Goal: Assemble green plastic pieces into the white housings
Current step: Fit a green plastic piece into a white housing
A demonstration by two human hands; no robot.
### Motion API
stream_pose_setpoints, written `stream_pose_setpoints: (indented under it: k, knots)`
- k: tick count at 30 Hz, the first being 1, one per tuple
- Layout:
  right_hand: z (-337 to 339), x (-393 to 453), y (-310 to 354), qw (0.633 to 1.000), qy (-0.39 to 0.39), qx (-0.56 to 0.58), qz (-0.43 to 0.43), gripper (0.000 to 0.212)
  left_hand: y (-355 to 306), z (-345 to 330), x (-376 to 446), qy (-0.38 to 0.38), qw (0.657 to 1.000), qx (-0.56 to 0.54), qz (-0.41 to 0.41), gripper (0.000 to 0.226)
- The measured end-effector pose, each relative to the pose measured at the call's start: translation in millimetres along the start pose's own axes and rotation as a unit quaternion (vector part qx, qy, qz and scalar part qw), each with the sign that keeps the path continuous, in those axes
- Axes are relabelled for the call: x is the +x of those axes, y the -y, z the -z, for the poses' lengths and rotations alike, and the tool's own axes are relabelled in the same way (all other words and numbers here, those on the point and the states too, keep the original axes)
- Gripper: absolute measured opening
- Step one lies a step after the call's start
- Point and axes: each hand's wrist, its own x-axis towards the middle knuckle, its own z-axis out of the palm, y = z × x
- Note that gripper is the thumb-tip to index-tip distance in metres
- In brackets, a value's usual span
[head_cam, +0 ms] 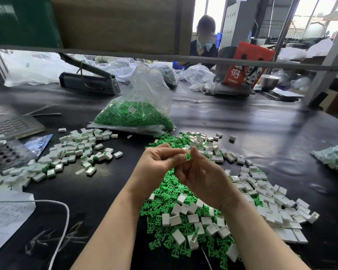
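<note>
Pinching a green piece (188,156) between left hand (160,162) and right hand (201,176), fingers clamped on it, above the mixed pile (183,217).

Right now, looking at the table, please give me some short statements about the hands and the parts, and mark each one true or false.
1. Both hands, left hand and right hand, meet on one small green and white piece. True.
2. The clear bag of green pieces lies behind the hands. True.
3. The finished pile is at the person's right. False: it is at the left.
4. The loose pile under the hands holds only white housings. False: green pieces are mixed in.
5. The table is white. False: it is black.
</note>
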Motion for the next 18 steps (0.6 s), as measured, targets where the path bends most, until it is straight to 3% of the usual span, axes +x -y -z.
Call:
stream_pose_setpoints:
  k: [18]
  knots:
    - [7.4, 2.7, -4.6, 0.999, -0.004, -0.036, 0.012, 0.041, -3.5, -5.5, -3.4, 0.012, 1.0, 0.022, 0.011, 0.007]
